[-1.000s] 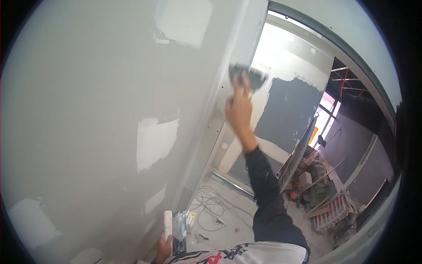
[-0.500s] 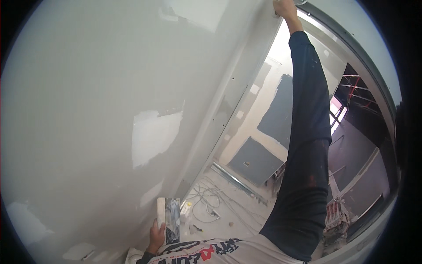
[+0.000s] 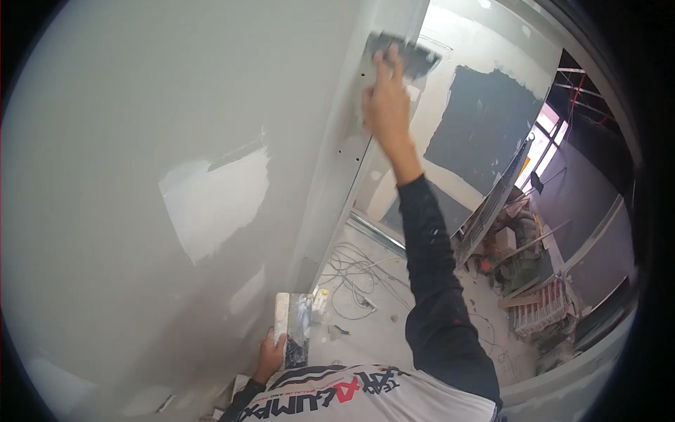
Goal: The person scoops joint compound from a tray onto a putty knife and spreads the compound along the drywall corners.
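My right hand point(image 3: 388, 109) is raised with its fingers closed on a broad, dark filling knife point(image 3: 423, 62). Its blade lies across the edge of the door opening, at or very near the white wall edge point(image 3: 365, 91), which has dark screw spots along it; blur hides whether they touch. Low by my body, my left hand point(image 3: 271, 357) grips a flat rectangular smoothing blade point(image 3: 299, 320) with a pale bar-like handle point(image 3: 282, 316). Dark and whitish smears show on that blade. A white filler patch point(image 3: 221, 204) marks the grey wall point(image 3: 119, 141) to the left.
Beyond the opening, a tangled cable point(image 3: 351, 271) lies on the dusty floor beside a metal channel point(image 3: 376, 231). A wall with dark grey patches point(image 3: 485, 126) stands behind. At right are a leaning panel point(image 3: 496, 200), piled materials point(image 3: 517, 246) and a ribbed reddish-white object point(image 3: 540, 309).
My right hand has come down and left from the top of the opening, bringing the filling knife into view. My view has shifted; my left hand still holds the smoothing blade.
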Motion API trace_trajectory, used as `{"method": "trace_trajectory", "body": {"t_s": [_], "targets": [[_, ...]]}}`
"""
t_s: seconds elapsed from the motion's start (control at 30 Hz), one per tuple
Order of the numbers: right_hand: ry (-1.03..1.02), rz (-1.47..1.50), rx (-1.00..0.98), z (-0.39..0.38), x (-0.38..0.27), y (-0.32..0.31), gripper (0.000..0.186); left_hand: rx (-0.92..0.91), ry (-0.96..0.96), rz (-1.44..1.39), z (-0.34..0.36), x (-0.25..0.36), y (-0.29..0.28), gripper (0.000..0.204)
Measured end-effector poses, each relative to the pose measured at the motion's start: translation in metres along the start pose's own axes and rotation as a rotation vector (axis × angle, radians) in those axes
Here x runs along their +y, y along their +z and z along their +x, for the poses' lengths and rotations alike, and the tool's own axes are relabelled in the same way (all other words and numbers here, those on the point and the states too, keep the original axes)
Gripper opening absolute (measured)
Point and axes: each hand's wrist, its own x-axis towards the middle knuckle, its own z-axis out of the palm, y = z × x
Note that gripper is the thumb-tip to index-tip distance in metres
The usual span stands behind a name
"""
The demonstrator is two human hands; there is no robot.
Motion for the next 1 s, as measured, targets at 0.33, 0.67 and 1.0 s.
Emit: {"method": "trace_trajectory", "body": {"t_s": [0.33,0.67,1.0], "targets": [[0.311,0.130,-0.263,-0.153,-0.060,0.000,0.076,0.011,-0.066,-0.123,-0.002,-0.042,0.016,0.035],[0.298,0.741,-0.438,-0.236,-0.099,-0.120,0.077,-0.108,-0.360,-0.604,0.025,-0.039,0.016,0.045],[0.355,1.481,-0.994,-0.354,-0.080,-0.283,0.077,-0.382,-0.429,-1.282,0.016,0.064,0.076,0.048]]}}
